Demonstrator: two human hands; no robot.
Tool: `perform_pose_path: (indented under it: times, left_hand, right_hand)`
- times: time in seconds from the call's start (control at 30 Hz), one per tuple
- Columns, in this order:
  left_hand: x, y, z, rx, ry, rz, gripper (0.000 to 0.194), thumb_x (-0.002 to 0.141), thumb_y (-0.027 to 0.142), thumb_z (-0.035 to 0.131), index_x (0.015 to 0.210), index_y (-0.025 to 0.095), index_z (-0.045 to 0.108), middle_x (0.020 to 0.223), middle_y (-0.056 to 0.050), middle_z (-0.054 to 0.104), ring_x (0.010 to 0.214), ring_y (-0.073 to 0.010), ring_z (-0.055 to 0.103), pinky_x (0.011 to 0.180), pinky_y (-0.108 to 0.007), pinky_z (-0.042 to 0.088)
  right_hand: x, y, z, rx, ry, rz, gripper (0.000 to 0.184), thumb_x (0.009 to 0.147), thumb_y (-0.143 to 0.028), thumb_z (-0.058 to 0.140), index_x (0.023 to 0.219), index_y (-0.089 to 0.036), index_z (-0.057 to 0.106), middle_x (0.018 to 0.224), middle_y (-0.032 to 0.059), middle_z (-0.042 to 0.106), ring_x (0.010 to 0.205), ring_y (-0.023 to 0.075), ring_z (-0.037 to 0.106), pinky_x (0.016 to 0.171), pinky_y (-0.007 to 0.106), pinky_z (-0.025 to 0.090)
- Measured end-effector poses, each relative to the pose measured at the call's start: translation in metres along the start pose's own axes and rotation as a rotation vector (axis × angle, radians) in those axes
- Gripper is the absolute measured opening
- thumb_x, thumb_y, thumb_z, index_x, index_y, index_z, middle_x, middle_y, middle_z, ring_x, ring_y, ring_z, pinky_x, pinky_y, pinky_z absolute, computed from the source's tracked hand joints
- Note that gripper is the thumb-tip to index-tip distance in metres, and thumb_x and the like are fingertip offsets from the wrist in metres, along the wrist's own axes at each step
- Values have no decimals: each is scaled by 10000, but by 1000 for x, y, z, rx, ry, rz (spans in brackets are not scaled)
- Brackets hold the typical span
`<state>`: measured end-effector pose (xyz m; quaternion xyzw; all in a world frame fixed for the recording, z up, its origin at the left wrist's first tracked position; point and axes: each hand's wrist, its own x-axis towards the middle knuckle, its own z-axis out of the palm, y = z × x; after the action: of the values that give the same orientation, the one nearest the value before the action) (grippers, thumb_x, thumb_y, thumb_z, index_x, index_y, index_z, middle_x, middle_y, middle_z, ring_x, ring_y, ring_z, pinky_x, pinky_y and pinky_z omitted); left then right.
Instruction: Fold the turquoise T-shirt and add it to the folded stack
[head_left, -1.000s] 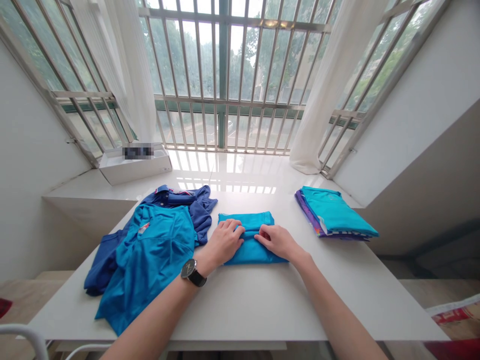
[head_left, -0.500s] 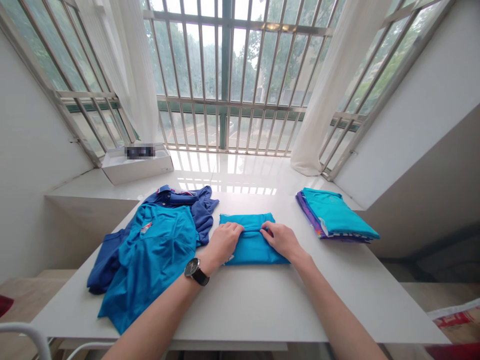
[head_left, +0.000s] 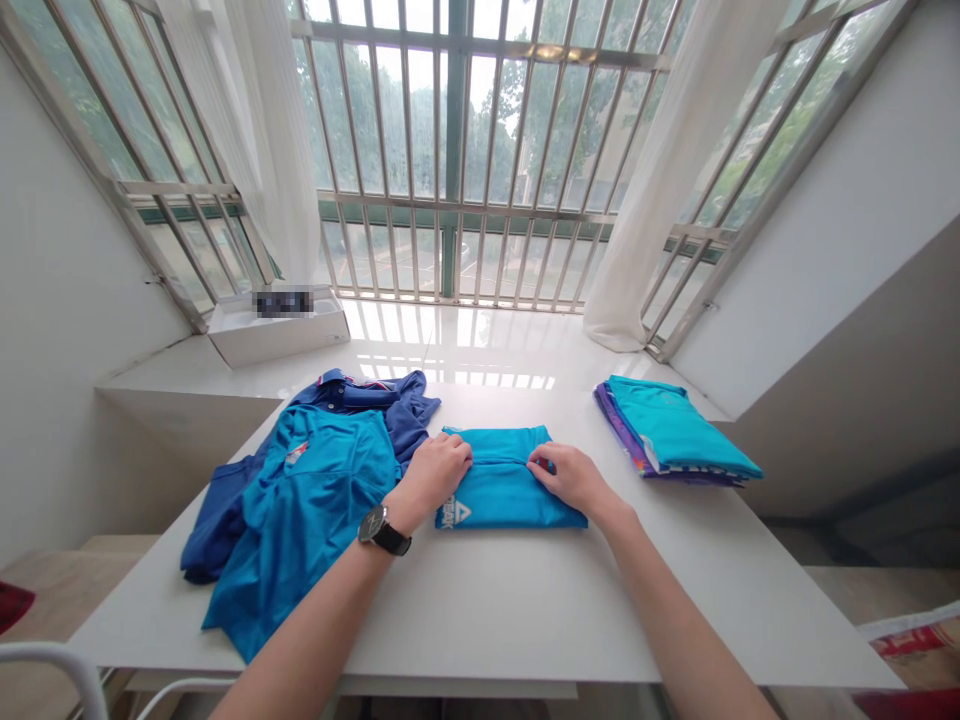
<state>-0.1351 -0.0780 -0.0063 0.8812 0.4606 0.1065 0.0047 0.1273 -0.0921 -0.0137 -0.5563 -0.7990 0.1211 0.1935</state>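
Note:
A blue shirt (head_left: 499,490) lies folded into a flat rectangle on the white table, a white triangular logo at its near left corner. My left hand (head_left: 433,472), below a black wristwatch (head_left: 384,530), is closed at the shirt's left side, fingertips on the crosswise fold. My right hand (head_left: 571,478) pinches the same fold toward the right side, with a small dark red patch showing by its fingers. To the left, an unfolded blue shirt (head_left: 322,510) lies crumpled over a navy polo shirt (head_left: 221,530).
A stack of folded clothes (head_left: 675,425), turquoise on top, sits at the table's right. On the sill stands an open white box (head_left: 277,338) at the left. White curtains (head_left: 660,180) hang before the barred window. The white table (head_left: 525,610) ends at a near edge.
My left hand has slid left along the fold, uncovering the white logo. My right hand has shifted slightly right. The crosswise fold looks flatter.

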Motion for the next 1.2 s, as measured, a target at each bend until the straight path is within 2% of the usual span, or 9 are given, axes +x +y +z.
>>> perform_pose_path:
  times: [0.17,0.3,0.43,0.53,0.67,0.9,1.0,1.1,1.2]
  left_hand:
    - [-4,-23,-15,33,-19,-90,227,960,202,485,878,170,694,916,-98,689,889,-240,615,771,-328,460]
    - [-6,-38,-18,-83,49,-126,207,962,250,501,917,197,695,923,-69,696,892,-228,624,755,-304,470]
    - [-5,-30,-10,-260,119,-11,204,933,384,577,1012,229,683,1014,-45,688,963,-219,616,820,-306,485]
    - [-1,-17,3,-244,118,93,223,912,391,620,1048,226,682,1072,-58,681,1011,-233,598,887,-339,478]
    - [2,-11,16,-186,97,125,204,934,371,600,1023,220,703,1065,-65,685,1002,-236,585,891,-365,471]
    - [3,-10,14,-191,95,83,185,961,321,567,937,220,721,980,-42,687,944,-208,579,854,-332,453]
    - [4,-7,13,-195,98,63,194,967,305,557,915,211,718,958,-42,686,919,-201,578,833,-318,447]
    - [4,-7,12,-193,107,61,189,967,296,557,904,208,711,945,-39,681,904,-196,574,822,-310,445]
    - [4,-7,12,-181,103,71,184,964,280,556,891,205,708,920,-39,674,896,-195,572,817,-305,441]
  right_hand:
    - [-1,3,-3,76,-33,7,217,897,-393,568,848,-243,716,836,22,685,730,167,607,681,266,441]
    - [0,6,-2,98,-40,5,206,880,-406,594,860,-237,710,832,28,676,731,172,598,688,272,447]
    - [2,8,2,119,-43,12,192,883,-378,584,858,-229,703,841,29,680,744,176,603,702,278,453]
    - [3,8,3,128,-44,2,187,888,-350,565,858,-227,703,850,32,688,756,178,607,713,280,455]
    - [2,11,-2,126,-27,-21,195,885,-348,550,858,-229,703,869,34,703,756,177,614,711,278,454]
    - [-1,19,-17,136,222,57,288,917,-424,492,903,-216,692,726,25,676,614,161,582,615,277,441]
    - [0,17,-14,147,114,17,271,886,-427,548,957,-230,721,803,32,704,650,164,599,637,277,465]
    - [0,15,-10,137,-26,-14,237,872,-393,573,890,-241,754,877,37,722,735,176,625,684,276,471]
    - [0,17,-9,136,-66,18,236,868,-370,574,847,-240,769,877,39,732,773,188,635,707,277,468]
